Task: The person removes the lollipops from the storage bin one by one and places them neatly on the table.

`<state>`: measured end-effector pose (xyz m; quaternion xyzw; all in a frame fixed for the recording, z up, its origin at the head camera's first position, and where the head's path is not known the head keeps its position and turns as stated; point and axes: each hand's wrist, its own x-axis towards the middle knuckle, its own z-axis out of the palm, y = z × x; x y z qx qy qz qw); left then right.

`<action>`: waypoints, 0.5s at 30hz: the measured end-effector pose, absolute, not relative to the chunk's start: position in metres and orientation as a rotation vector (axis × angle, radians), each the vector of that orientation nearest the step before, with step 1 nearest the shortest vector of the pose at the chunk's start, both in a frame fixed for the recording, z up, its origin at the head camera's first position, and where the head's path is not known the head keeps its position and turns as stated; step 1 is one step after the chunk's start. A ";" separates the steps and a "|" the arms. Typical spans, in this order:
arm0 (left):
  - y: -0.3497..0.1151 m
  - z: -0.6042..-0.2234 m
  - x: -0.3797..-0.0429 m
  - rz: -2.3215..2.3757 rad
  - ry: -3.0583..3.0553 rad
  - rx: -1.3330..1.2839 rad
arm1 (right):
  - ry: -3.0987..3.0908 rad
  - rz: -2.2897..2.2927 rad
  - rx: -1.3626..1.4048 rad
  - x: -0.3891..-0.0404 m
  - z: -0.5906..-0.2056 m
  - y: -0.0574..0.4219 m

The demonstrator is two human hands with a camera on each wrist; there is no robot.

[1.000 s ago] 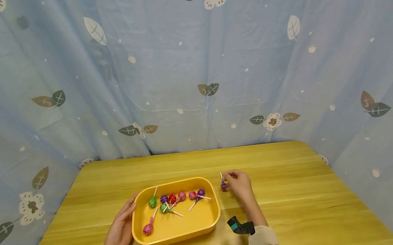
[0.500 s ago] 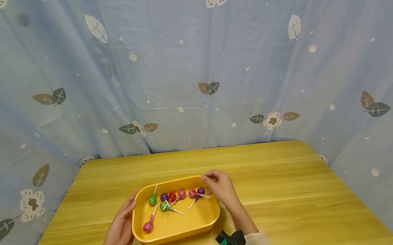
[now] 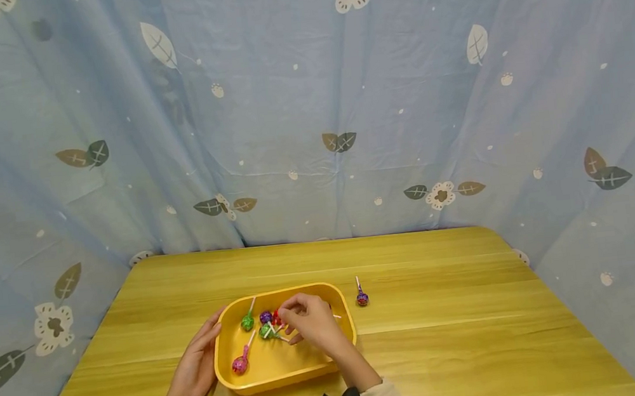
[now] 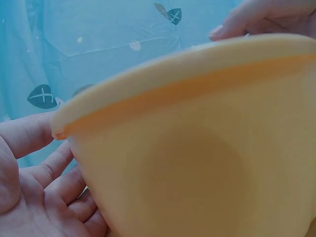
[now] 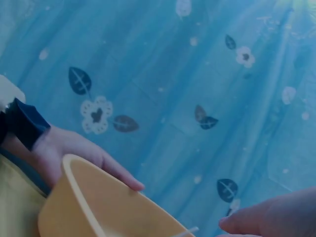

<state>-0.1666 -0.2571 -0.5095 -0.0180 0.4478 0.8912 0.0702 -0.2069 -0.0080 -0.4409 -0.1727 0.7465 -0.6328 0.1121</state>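
My left hand (image 3: 193, 361) rests against the left end of a yellow plastic tray (image 3: 289, 379), its fingers stretched along the outer wall at the rim. In the left wrist view the thumb and fingers touch that wall. Over the middle of the tray is my right hand (image 3: 312, 323), fingers slightly bent and fingertips close to a red lollipop (image 3: 277, 318). Nearby in the tray lie a purple lollipop (image 3: 266, 318), green lollipops (image 3: 247, 322) and a pink lollipop (image 3: 240, 365). The right hand hides other lollipops behind it.
One purple lollipop (image 3: 362, 299) lies on the wooden table (image 3: 449, 313), right of the tray, its stick pointing away. A blue patterned curtain (image 3: 285, 99) hangs behind the table's far edge.
My right hand has let go of the purple lollipop on the table and moved left, over the tray's rim to its middle. The left hand has stayed at the tray's left end.
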 end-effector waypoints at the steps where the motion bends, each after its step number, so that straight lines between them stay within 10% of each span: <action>1: -0.257 -0.509 -0.167 2.680 1.350 -0.059 | 2.177 -1.842 -0.517 -0.206 -0.442 -0.012; 15: -0.257 -0.508 -0.165 2.658 1.382 -0.044 | 2.172 -1.537 -0.511 -0.200 -0.446 -0.049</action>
